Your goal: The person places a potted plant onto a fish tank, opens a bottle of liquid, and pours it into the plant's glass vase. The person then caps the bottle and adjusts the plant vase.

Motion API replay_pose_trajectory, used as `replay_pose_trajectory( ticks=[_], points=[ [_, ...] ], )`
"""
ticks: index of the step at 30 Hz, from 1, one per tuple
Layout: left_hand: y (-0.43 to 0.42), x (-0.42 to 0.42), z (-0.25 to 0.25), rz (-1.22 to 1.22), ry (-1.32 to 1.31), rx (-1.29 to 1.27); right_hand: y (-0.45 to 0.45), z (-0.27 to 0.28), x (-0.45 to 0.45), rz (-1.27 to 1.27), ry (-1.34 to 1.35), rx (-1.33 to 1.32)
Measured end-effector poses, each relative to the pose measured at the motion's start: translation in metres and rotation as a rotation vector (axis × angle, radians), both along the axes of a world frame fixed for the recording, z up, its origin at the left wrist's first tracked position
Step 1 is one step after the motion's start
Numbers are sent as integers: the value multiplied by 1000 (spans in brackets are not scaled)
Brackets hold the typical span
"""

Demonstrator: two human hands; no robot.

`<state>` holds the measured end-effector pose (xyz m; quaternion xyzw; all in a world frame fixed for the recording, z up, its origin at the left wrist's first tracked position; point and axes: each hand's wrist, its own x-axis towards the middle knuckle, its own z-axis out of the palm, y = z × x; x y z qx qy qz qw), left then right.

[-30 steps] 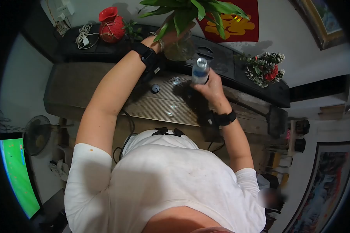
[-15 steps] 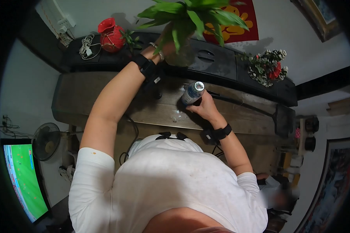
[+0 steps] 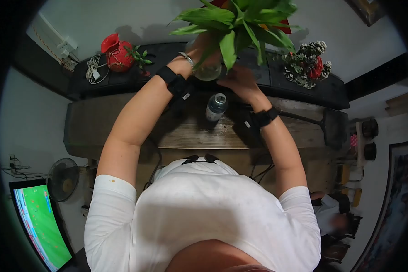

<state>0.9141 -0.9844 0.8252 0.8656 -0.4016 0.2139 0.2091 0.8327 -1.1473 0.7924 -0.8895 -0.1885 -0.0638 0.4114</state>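
Left hand (image 3: 207,49) wraps the upper part of a clear, rounded glass vase (image 3: 208,72) beneath long, bright-green plant leaves (image 3: 240,22). Just beside the vase, the right hand (image 3: 244,83) has bent fingers; shadow makes it impossible to tell whether they hold anything. Nearer the body, a see-through, silver-topped bottle (image 3: 216,109) stands on a brown ridged board (image 3: 188,137), untouched.

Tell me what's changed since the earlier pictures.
The right hand has let go of the bottle, now standing on the table, and moved forward, toward the clear vase of the leafy plant. The left hand is still up by that vase; the red vase stays put.
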Motion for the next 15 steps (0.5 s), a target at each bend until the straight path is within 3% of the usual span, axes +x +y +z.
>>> replay_pose_trajectory(
  ticks=[1, 3, 4, 5, 6, 7, 9, 11, 13, 15],
  points=[
    [5, -6, 3, -129, 88, -313, 8, 5, 1, 21, -10, 36],
    [15, -14, 17, -155, 67, -375, 16, 7, 10, 51, -22, 77],
    [21, -20, 23, -266, 314, -526, 19, 6, 19, 62, 46, 99],
    [30, -7, 15, -270, 357, -587, 22, 4, 26, 72, 115, 121],
    [35, -6, 13, -185, 325, -648, 25, 1, 29, 90, -78, 106],
    [38, -8, 15, -101, 293, -708, 28, 3, 30, 92, -78, 108],
    [49, -11, 20, 19, 147, -577, 33, 9, 34, 74, -49, -12],
    [54, -13, 22, 118, 529, -760, 37, 22, 31, 77, -2, -15],
    [55, -13, 17, 109, 596, -835, 38, 26, 30, 80, 104, -71],
    [58, -7, 9, 121, 600, -715, 36, 16, 31, 99, 83, -30]
  ],
)
